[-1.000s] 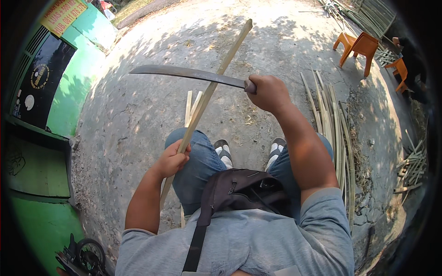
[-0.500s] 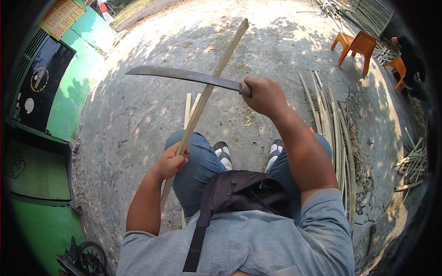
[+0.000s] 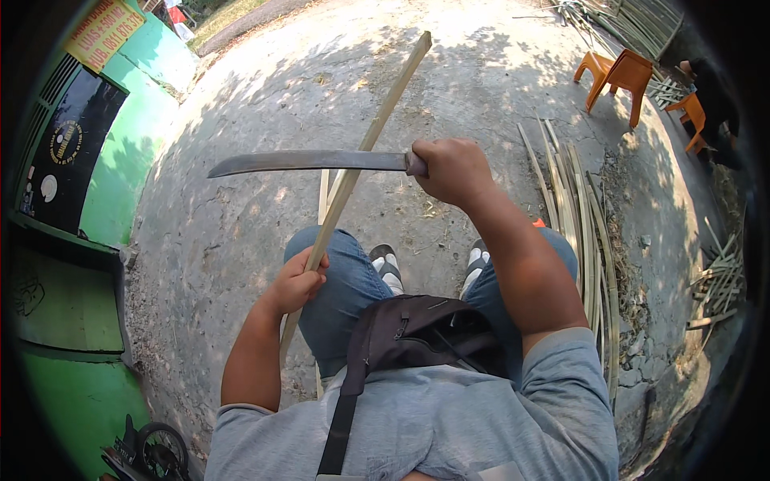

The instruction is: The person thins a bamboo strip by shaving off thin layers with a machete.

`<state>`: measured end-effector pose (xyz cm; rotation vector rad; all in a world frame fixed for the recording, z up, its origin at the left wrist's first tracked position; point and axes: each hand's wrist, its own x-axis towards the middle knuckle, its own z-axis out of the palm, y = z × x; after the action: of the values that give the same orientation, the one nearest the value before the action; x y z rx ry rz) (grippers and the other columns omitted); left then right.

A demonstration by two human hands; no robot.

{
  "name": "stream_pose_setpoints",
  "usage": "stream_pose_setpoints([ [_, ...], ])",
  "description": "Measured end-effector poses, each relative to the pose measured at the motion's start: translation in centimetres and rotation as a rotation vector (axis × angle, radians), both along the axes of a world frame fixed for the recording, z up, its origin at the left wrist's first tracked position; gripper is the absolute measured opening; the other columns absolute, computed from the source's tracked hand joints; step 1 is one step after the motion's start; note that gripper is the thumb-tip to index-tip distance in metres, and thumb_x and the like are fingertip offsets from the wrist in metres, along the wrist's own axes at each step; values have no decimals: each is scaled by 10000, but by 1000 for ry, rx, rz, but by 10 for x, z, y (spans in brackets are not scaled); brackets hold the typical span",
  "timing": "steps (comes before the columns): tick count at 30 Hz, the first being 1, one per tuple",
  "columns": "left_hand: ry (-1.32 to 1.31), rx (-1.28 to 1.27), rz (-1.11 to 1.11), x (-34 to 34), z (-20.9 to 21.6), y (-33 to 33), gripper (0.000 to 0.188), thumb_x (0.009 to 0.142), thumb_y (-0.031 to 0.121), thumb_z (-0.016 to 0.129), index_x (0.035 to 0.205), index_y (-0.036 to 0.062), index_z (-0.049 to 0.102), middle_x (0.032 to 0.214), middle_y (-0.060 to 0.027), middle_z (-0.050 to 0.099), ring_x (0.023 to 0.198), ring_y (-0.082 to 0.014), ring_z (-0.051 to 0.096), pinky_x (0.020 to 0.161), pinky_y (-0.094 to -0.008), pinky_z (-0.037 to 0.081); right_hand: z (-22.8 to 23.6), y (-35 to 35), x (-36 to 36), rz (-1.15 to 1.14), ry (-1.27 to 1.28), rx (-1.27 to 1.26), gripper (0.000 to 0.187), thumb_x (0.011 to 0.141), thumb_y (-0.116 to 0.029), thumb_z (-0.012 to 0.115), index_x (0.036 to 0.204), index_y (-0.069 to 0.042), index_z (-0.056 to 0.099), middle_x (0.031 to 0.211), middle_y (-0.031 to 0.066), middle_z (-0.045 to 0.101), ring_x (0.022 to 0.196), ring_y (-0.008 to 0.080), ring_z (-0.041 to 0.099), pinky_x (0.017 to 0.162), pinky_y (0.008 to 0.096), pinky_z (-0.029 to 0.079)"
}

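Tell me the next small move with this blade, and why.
Probably draw the blade a little down the pale strip, stopping well short of the left grip: that grip holds the strip, while the right grip holds the blade across it, farther out.

The ground is grey and rough, with cracks and patches of sun and shade. Long sticks lie on it in a bunch on the right. Further right is a messy heap of short ones. Orange chairs stand at the far right. Two feet rest on it in the middle, a little apart.
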<state>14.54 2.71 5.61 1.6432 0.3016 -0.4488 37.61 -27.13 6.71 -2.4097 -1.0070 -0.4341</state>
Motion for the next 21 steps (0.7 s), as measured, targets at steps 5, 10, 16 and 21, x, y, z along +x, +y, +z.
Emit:
stream_pose_setpoints([
  [5, -23, 32, -16, 1, -2, -3, 215, 899, 47, 556, 1108, 91, 533, 764, 31, 487, 570, -65, 437, 503, -255, 354, -10, -14, 25, -167, 59, 79, 189, 930, -334, 695, 883, -152, 709, 780, 127, 715, 763, 378, 711, 702, 519, 562],
  [10, -7, -2, 21, 0, -3, -3, 191, 922, 36, 552, 1106, 83, 530, 751, 41, 481, 576, -55, 441, 507, -245, 358, -1, -6, 5, -157, 52, 120, 181, 917, -322, 707, 855, -151, 703, 751, 111, 710, 734, 373, 708, 702, 514, 559],
  [16, -34, 16, -18, 0, -1, -4, 194, 919, 39, 550, 1107, 80, 532, 749, 40, 484, 568, -61, 444, 504, -251, 367, -5, -16, 21, -86, 2, 93, 163, 910, -273, 695, 850, -123, 682, 757, 142, 692, 719, 400, 681, 648, 532, 541],
  [21, 28, 16, 1, 4, -1, 0, 189, 921, 52, 556, 1105, 85, 526, 747, 37, 489, 559, -62, 440, 492, -252, 356, -9, -20, 26, -189, 50, 160, 174, 914, -288, 697, 850, -126, 687, 782, 152, 701, 733, 406, 683, 666, 539, 544],
])
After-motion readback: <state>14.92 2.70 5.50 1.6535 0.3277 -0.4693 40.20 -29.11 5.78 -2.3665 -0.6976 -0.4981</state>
